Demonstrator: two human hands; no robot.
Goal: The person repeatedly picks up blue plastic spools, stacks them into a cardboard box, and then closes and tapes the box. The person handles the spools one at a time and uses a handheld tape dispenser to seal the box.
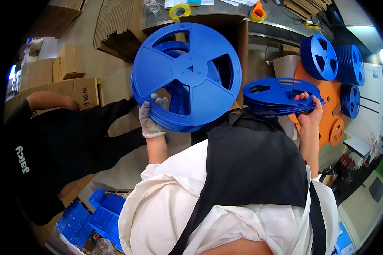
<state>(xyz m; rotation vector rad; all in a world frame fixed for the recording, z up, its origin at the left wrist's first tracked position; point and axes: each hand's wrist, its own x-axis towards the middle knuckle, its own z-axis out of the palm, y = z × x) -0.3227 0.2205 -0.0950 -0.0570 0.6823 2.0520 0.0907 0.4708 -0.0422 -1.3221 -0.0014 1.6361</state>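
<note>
My left hand [151, 119], in a pale glove, is closed on the lower left rim of a large blue plastic reel [151, 63]. Its fingers reach through one of the reel's window openings. The reel faces me nearly flat on, and more blue rims show behind it. Bare and closed, my right hand [309, 111] grips the right edge of a stack of thin blue reels [270, 94], tilted almost edge-on. Some of its fingers are hidden among the discs. The two sets of reels are close together but held apart.
Behind the large reel stands an open cardboard box [242, 55]. Folded cartons [117, 29] lean at its left, and tape rolls [179, 12] lie on the metal table [221, 9]. More blue reels [318, 57] rest on an orange surface [308, 76]. A person in black [68, 153] stands close on the left.
</note>
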